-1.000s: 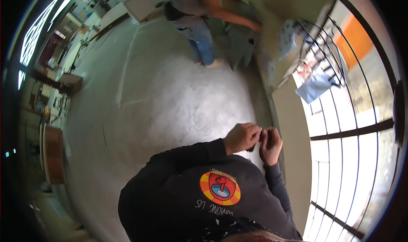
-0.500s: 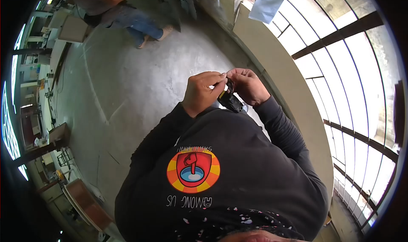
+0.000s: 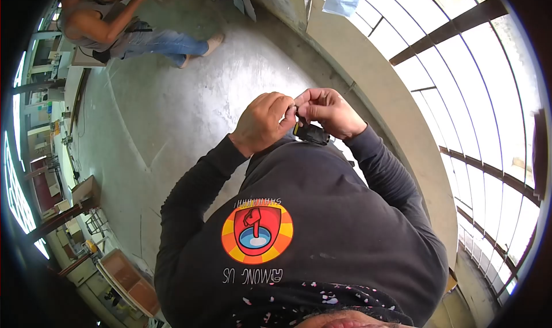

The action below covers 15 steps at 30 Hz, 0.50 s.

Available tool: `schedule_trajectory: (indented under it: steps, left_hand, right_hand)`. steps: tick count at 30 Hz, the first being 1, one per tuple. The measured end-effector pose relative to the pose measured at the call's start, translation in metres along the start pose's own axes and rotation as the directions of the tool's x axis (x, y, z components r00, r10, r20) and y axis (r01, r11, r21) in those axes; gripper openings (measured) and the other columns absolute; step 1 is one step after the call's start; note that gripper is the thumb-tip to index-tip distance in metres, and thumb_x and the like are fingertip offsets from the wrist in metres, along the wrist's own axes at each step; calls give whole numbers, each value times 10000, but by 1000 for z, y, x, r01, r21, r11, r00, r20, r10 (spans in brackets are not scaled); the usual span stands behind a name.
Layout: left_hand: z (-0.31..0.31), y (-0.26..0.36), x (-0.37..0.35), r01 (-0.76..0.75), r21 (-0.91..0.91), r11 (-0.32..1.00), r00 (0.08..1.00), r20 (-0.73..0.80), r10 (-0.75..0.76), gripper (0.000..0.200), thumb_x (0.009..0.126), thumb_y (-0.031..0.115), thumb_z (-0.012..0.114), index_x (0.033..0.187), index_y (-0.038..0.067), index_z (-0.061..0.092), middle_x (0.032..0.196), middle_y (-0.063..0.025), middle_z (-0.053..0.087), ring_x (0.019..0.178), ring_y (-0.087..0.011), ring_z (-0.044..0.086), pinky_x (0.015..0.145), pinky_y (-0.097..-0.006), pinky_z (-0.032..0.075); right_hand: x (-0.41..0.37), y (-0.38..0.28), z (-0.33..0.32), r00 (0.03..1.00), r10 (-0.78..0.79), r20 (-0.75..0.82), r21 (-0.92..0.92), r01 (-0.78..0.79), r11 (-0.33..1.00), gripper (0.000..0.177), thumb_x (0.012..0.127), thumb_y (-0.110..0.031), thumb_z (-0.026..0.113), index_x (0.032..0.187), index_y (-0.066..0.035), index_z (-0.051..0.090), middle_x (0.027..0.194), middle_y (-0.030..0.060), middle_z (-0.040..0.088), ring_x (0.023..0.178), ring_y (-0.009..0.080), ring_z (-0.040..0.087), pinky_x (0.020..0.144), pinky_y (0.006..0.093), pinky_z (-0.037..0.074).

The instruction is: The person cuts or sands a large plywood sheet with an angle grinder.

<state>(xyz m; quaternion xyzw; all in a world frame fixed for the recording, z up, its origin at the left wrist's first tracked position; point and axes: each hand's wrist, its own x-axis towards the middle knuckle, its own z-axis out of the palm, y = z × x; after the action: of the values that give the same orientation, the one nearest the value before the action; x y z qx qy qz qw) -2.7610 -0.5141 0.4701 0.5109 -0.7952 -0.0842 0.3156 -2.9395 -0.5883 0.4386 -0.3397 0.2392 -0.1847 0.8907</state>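
My left hand (image 3: 265, 121) is closed in a pinch in front of my body, its fingertips meeting those of my right hand (image 3: 329, 113). My right hand's thumb and fingers are pinched too. A short piece of dark cord or strap (image 3: 299, 113) shows between the fingertips; its exact kind is too small to make out. Just below the fingers is a small black case-like object (image 3: 313, 134) with a yellow edge, close to my shirt. Whether the cord joins the black object is hidden.
Another person (image 3: 106, 31) stands at the upper left on the grey concrete floor (image 3: 167, 103). A ledge (image 3: 382, 98) runs below the barred windows (image 3: 460, 86) on my right. Benches and a brown-topped piece of furniture (image 3: 127, 279) line the left side.
Both hands have shifted slightly left, still pinching together. The black object has moved up and turned more level. The other person's upper body has come into view, with an arm raised.
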Motion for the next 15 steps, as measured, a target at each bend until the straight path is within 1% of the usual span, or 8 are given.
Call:
schedule_trajectory:
  steps: [3, 5, 8, 9, 11, 12, 14, 15]
  left_hand:
    - [3, 1, -4, 189, -180, 965, 979, 104, -173, 92, 778, 52, 602, 839, 21, 540, 770, -100, 575, 641, -225, 576, 571, -323, 474]
    - [3, 2, -2, 378, -355, 855, 925, 185, -332, 73, 800, 55, 589, 852, 23, 548, 754, -82, 567, 628, -148, 555, 540, -274, 452]
    - [6, -2, -3, 459, -470, 754, 888, 237, -393, 44, 836, 46, 552, 865, 12, 551, 733, -7, 544, 595, -77, 455, 536, -221, 393]
    - [6, -3, -3, 460, -470, 754, 888, 242, -391, 44, 836, 46, 552, 865, 12, 551, 733, -7, 544, 595, -77, 455, 536, -221, 393]
    - [5, -6, -3, 617, -656, 435, 779, 431, -456, 67, 881, 63, 500, 885, 24, 553, 732, 15, 528, 614, -66, 419, 579, -203, 382]
    - [8, -8, -5, 618, -655, 435, 779, 432, -455, 67, 881, 63, 500, 885, 24, 553, 732, 15, 528, 614, -66, 419, 579, -203, 382]
    - [16, -14, -13, 621, -780, -75, 675, 581, -455, 87, 915, 71, 481, 924, 28, 556, 749, 10, 519, 655, -67, 423, 656, -212, 388]
    - [17, -12, -15, 623, -778, -76, 673, 583, -455, 87, 915, 71, 481, 924, 28, 556, 749, 10, 519, 655, -67, 423, 656, -212, 388]
  right_hand:
    - [-7, -6, 0, 996, -85, 0, -307, 81, 948, 70, 840, -48, 608, 878, 11, 615, 722, 24, 625, 624, 89, 584, 577, 243, 477]
    - [-10, -10, 2, 982, -187, 22, -614, 161, 773, 86, 822, -56, 608, 882, 5, 605, 713, 42, 634, 649, 109, 614, 592, 261, 487]
    - [-10, -14, 4, 927, -357, 117, -788, 306, 535, 78, 811, -8, 611, 874, 18, 574, 706, 50, 624, 627, 95, 600, 588, 234, 484]
    - [-10, -15, 6, 927, -359, 113, -787, 304, 537, 78, 811, -8, 611, 874, 18, 574, 706, 50, 624, 627, 95, 600, 588, 234, 484]
    - [-11, -18, 10, 924, -374, 83, -797, 287, 532, 82, 781, 19, 618, 852, 16, 579, 713, 75, 624, 671, 97, 615, 623, 246, 490]
    - [-10, -17, 8, 923, -375, 82, -796, 287, 532, 82, 781, 19, 618, 852, 16, 579, 713, 75, 624, 671, 97, 615, 623, 246, 490]
    - [-5, -12, 2, 872, -474, 124, -739, 400, 542, 59, 754, 16, 621, 800, 4, 587, 734, 106, 635, 655, 177, 636, 607, 288, 501]
    - [-3, -9, -2, 872, -474, 122, -738, 399, 544, 59, 754, 16, 621, 800, 4, 587, 734, 106, 635, 655, 177, 636, 607, 288, 501]
